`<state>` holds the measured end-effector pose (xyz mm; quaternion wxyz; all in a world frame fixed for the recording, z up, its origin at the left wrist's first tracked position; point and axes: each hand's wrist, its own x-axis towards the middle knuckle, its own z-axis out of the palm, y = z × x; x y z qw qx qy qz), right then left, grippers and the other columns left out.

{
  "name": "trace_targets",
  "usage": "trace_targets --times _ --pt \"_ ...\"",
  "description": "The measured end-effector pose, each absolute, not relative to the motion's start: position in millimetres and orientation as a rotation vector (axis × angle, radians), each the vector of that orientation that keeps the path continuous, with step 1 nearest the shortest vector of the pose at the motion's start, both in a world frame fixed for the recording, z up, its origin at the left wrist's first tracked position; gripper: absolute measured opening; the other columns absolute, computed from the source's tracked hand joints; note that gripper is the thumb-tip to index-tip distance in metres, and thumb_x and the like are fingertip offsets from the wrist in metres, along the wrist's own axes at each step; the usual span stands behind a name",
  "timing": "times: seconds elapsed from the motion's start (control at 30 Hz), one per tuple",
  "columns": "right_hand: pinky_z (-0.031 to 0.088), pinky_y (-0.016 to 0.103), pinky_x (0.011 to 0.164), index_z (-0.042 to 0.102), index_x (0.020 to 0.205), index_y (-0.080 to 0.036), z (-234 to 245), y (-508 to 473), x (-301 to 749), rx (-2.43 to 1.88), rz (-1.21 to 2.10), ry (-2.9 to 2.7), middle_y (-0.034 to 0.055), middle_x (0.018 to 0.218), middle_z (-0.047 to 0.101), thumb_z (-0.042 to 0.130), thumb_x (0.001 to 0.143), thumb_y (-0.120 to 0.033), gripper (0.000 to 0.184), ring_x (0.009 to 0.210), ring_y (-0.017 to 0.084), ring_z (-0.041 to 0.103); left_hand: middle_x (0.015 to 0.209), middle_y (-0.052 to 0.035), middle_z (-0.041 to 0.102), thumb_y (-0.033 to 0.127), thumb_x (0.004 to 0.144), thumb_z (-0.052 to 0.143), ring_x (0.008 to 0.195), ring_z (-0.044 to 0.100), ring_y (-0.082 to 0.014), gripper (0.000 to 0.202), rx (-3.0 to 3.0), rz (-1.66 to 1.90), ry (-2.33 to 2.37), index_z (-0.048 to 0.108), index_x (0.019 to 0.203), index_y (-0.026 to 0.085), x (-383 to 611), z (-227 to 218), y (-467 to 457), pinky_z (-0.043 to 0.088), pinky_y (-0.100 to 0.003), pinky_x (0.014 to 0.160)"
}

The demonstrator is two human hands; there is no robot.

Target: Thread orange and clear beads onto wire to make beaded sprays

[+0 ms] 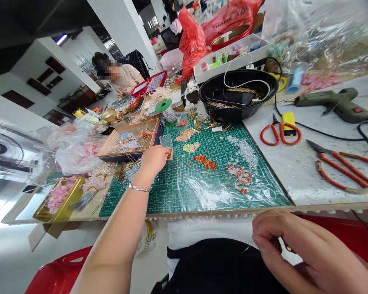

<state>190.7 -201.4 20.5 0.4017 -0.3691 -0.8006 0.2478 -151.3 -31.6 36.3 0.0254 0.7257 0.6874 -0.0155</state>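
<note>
My left hand point(153, 160) reaches out over the green cutting mat point(171, 192), a silver bangle on its wrist. Its fingers are curled down at a small clear plastic box point(166, 142) beside a shallow tray of beads point(130, 141). What the fingers pinch is hidden. My right hand point(297, 249) rests low by my lap below the table edge, fingers bent together, thumb against them, a tiny object hardly visible. Small heaps of red beads point(206, 162), clear beads point(243, 149) and a beaded wire piece point(239, 175) lie on the mat.
Black bowl point(268, 83) with a phone and cable stands behind the mat. Red scissors point(279, 132), orange-handled pliers point(343, 165) and a green glue gun point(334, 102) lie right. Gold tray of pink flowers point(59, 198) lies left. Another person point(122, 75) sits at the far end.
</note>
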Motion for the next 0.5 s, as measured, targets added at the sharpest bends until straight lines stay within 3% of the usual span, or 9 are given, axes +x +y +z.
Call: trace_targets --times 0.13,0.5 --pt "0.054 0.022 0.053 0.05 0.093 -0.026 25.6 -199.0 189.7 -0.914 0.607 -2.026 -0.0016 0.07 0.068 0.052 0.092 -0.013 0.013 0.056 0.014 0.068 0.128 -0.0108 0.064 0.037 0.098 0.062 0.109 0.065 -0.0233 0.034 2.288 -0.276 2.089 0.062 0.126 0.018 -156.5 26.2 -19.7 0.058 -0.045 0.093" --pt "0.051 0.02 0.042 0.052 0.085 -0.026 25.7 -198.7 191.2 -1.025 0.552 -2.033 -0.0039 0.059 0.064 0.053 0.093 -0.02 0.01 0.045 0.012 0.062 0.127 -0.0106 0.064 0.037 0.099 0.062 0.108 0.066 -0.0233 0.032 2.197 -0.195 2.153 0.063 0.125 0.018 -163.3 25.9 -18.7 0.058 -0.045 0.092"
